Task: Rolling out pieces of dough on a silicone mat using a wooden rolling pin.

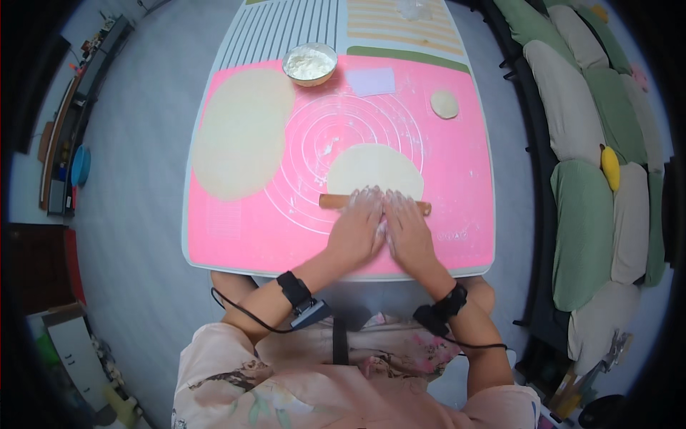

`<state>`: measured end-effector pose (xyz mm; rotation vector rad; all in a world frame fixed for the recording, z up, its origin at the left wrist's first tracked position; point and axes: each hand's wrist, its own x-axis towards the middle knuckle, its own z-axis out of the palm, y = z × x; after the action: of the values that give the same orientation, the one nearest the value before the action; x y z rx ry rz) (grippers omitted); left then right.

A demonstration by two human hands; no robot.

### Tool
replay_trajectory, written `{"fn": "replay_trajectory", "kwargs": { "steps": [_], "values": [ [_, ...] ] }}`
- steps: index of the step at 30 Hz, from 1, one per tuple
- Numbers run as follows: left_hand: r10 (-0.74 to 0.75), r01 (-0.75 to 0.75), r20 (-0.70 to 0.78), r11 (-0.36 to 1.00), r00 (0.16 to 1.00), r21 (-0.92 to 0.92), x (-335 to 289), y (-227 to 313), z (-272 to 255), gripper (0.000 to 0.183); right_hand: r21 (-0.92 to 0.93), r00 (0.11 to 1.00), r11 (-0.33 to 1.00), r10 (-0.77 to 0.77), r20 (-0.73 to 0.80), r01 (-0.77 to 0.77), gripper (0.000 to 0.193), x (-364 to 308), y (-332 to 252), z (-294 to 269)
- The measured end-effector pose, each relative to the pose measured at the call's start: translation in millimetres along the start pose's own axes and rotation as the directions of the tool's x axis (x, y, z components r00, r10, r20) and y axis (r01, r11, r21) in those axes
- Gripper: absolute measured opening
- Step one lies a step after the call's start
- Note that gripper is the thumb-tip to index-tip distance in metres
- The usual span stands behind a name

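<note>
A wooden rolling pin [331,201] lies crosswise over the near part of a thin, round dough sheet [375,168]. My left hand [359,222] and my right hand [405,225] rest side by side on the pin's middle, thumbs close together. Both hands are open, their floury fingers stretched flat over the top of the pin and pointing away from me. Under the hands, the middle of the pin is hidden. The dough sits on a pink pastry mat [250,239] printed with white circles and dusted with flour.
A larger oval dough sheet [243,136] covers the mat's left side. At the back stand a glass bowl of flour [310,64] and a pale rectangular sheet [371,81]. A small dough disc [444,104] lies far right. Beyond the table is a sofa [582,236] with green cushions.
</note>
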<state>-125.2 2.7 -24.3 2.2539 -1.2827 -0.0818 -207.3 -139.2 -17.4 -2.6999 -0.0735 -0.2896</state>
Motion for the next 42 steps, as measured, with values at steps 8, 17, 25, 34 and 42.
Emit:
{"fn": "replay_trajectory", "kwargs": {
  "steps": [8, 17, 25, 34, 42],
  "values": [
    [-0.115, 0.115, -0.019, 0.993, 0.993, 0.001, 44.0, -17.6, -15.2, 0.064, 0.012, 0.997, 0.998, 0.069, 0.031, -0.07, 0.049, 56.8, 7.1, -6.7],
    [-0.112, 0.112, -0.009, 0.983, 0.994, 0.147, 83.7, -51.1, -18.2, 0.074, -0.173, 0.966, 0.953, 0.232, -0.117, -0.25, 0.057, 94.1, 21.6, 8.9],
    [0.032, -0.03, 0.063, 0.999, 0.997, -0.038, 34.1, -46.8, -13.7, 0.074, -0.027, 0.999, 0.999, 0.028, 0.025, -0.027, 0.073, 48.1, 20.0, 1.2],
    [-0.039, 0.045, -0.031, 0.975, 0.999, 0.216, 106.2, -71.3, -25.6, 0.07, -0.156, 0.989, 0.981, 0.102, -0.108, -0.118, 0.064, 117.0, 49.7, 3.3],
    [0.073, -0.073, 0.079, 0.997, 0.994, -0.001, -1.1, -17.0, -19.5, 0.091, -0.029, 0.995, 0.996, 0.082, 0.063, -0.08, 0.064, 14.6, -10.2, 7.5]
  ]
}}
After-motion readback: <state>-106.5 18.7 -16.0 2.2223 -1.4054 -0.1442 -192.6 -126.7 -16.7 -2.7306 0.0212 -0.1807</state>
